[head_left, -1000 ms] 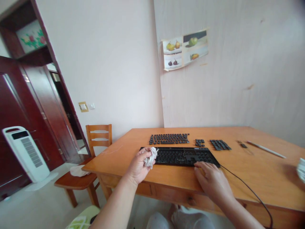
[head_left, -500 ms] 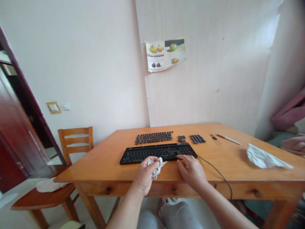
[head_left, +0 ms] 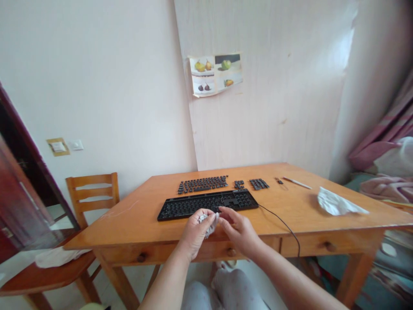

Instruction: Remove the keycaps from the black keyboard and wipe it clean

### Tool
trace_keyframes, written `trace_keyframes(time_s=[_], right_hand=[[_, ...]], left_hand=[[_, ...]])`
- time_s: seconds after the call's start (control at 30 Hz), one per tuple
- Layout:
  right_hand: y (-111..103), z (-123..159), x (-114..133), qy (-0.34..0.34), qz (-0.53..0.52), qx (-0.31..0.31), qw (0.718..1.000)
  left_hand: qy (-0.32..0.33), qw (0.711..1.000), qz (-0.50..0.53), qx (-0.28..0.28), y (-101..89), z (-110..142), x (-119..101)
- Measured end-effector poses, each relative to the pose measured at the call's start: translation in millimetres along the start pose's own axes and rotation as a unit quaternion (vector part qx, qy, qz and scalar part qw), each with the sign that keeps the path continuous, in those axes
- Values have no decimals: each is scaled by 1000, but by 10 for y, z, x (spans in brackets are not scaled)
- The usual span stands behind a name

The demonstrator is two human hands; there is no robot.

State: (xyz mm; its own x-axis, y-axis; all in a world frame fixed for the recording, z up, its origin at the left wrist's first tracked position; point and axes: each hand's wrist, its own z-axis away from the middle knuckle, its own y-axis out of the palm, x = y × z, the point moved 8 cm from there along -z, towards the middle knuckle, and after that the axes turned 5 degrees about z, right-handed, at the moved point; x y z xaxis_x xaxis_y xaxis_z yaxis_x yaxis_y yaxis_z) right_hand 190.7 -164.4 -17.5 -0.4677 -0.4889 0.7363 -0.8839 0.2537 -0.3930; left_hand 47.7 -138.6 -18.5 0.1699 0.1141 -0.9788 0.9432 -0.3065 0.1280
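Note:
My left hand (head_left: 195, 232) is closed around a crumpled white tissue (head_left: 210, 228), in front of the keyboard's near edge. My right hand (head_left: 238, 227) has come up beside it, with thumb and forefinger pinching the right edge of the tissue. Just beyond both hands lies a black keyboard (head_left: 190, 207) with its keycaps off over most of the board. Behind it the loose black keycaps are laid out in groups: a large block (head_left: 202, 184), a small cluster (head_left: 239, 184) and a number-pad block (head_left: 259, 184).
A cable (head_left: 280, 218) runs from the keyboard over the table's (head_left: 129, 215) front edge. To the right lie a small dark tool (head_left: 279, 181), a white pen-like stick (head_left: 297, 183) and a white cloth or tissue (head_left: 338, 202). A wooden chair (head_left: 93, 193) stands at the left.
My right hand has left the keyboard's right part and moved left to the tissue in my left hand. The view has turned slightly right.

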Motion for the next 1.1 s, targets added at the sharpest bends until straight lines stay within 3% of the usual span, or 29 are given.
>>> trace_keyframes(time_s=[0.2, 0.47, 0.67, 0.83, 0.97, 1.1], right_hand=[[167, -78, 118, 29, -44, 4, 999], [171, -62, -109, 72, -57, -34, 995], [204, -25, 4, 53, -11, 9, 998], [217, 8, 195, 6, 95, 51, 994], [258, -2, 175, 16, 159, 57, 986], [263, -18, 133, 32, 160, 47, 986]], left_hand=[[33, 999, 42, -7, -45, -16, 14], [17, 983, 174, -51, -214, -48, 109], [15, 979, 194, -59, -194, -33, 86], [23, 983, 167, -67, -178, -38, 80], [22, 985, 167, -45, -159, -61, 93], [4, 982, 189, -33, -154, -74, 122]])
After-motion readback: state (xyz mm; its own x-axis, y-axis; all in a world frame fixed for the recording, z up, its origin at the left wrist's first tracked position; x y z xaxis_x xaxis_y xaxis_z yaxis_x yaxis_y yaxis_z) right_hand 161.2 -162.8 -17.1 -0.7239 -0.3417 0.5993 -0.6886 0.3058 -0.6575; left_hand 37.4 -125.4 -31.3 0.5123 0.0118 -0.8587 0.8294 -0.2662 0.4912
